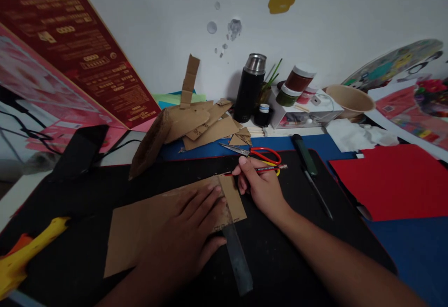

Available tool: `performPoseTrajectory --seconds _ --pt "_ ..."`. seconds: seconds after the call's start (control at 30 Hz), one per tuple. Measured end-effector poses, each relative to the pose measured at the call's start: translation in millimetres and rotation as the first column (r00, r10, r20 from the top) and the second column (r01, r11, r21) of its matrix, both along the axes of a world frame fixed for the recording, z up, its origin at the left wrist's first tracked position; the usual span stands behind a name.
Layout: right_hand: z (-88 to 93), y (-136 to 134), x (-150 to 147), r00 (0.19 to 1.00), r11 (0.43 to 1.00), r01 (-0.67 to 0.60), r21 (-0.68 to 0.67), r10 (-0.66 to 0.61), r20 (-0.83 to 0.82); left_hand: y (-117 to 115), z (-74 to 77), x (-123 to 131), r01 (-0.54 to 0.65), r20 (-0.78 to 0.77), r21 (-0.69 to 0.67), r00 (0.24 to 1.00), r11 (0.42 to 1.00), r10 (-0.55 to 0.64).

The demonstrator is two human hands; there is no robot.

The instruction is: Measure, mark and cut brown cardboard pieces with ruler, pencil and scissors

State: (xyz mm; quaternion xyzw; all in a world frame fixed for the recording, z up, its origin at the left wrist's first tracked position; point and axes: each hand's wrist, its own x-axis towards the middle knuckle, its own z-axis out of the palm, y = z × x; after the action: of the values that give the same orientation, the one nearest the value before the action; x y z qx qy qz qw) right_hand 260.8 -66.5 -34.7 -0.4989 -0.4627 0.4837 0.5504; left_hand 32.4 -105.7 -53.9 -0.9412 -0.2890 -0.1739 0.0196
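Observation:
A flat piece of brown cardboard [140,218] lies on the black mat. Across its right end runs a translucent ruler [240,265], its near part reaching past the cardboard onto the mat. My left hand [189,223] rests flat with fingers stretched out, pressing on the ruler and the cardboard. A red and black pencil [268,169] is pinched in my right hand [261,185], its tip pointing left at the cardboard's far edge beside the ruler. Just behind that hand lie scissors [266,150] with red and yellow handles.
A green-handled knife [310,167] lies to the right, near red paper [392,183]. Cardboard scraps [199,122] are heaped at the back, with a black thermos [250,87] and paint jars [299,78] beside them. A yellow-handled tool [33,251] is at left, a phone [82,148] behind it.

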Motion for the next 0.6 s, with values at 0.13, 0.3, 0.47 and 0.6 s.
performPoseTrajectory --seconds 0.13,0.3,0.47,0.6 --pt "-1.5 -0.5 -0.5 1.000 1.000 0.004 0.001 -0.004 0.027 0.7 1.0 0.3 0.018 -0.002 0.015 1.000 1.000 -0.018" --pt "-2.9 -0.1 0.2 1.000 1.000 -0.010 0.009 0.009 0.024 -1.8 3.7 -0.7 -0.008 0.054 -0.061 0.998 0.998 0.012" --pt "-0.5 -0.6 -0.4 1.000 1.000 -0.008 0.013 0.008 -0.003 -5.9 11.9 3.6 -0.005 0.136 -0.011 0.991 1.000 0.007" --pt "1.9 -1.0 -1.2 1.000 1.000 -0.006 0.016 0.006 -0.001 -10.1 16.5 7.9 -0.016 0.179 0.033 0.984 0.999 0.010"
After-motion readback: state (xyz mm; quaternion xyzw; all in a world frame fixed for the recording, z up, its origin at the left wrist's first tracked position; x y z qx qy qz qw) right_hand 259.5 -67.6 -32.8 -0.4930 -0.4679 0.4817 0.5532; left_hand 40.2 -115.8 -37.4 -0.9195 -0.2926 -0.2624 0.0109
